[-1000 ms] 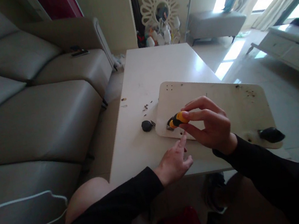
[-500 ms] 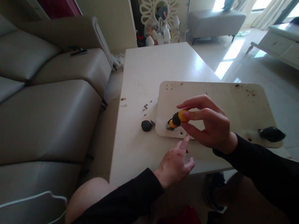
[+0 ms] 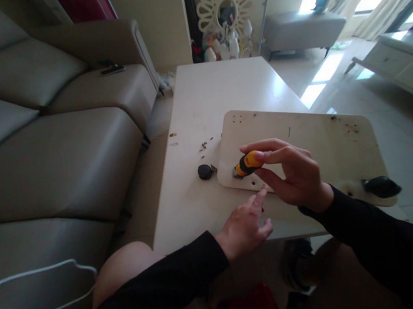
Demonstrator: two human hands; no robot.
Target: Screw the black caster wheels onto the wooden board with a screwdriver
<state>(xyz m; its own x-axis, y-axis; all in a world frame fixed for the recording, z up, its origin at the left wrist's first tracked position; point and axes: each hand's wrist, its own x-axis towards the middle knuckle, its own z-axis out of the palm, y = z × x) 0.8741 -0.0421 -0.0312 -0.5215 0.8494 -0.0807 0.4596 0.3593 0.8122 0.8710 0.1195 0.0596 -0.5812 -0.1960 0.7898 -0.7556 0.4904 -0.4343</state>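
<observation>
My right hand (image 3: pixel 290 167) grips a stubby yellow-and-black screwdriver (image 3: pixel 247 163) by its handle end, between thumb and fingers. The tool leans over a metal fitting at the near left corner of a pale, rounded board (image 3: pixel 317 158); its tip is hidden. My left hand (image 3: pixel 243 226) holds nothing, its fingers apart and the index fingertip at the board's near edge. Left of that corner a black caster wheel (image 3: pixel 205 172) with a metal plate lies on the white table (image 3: pixel 220 89). Another black caster (image 3: pixel 382 187) is at the board's near right corner.
Several small screws (image 3: pixel 203 146) lie on the table beyond the loose caster. Small bits (image 3: pixel 172 135) are near its left edge. A grey sofa (image 3: pixel 54 163) runs along the left, with a dark flat device (image 3: pixel 112 70) on its seat. My knee (image 3: pixel 130 266) is beside the table.
The whole view has shifted slightly. The screwdriver's handle appears turned a little in my right hand, its yellow and black parts showing differently. My left hand stays at the board's edge.
</observation>
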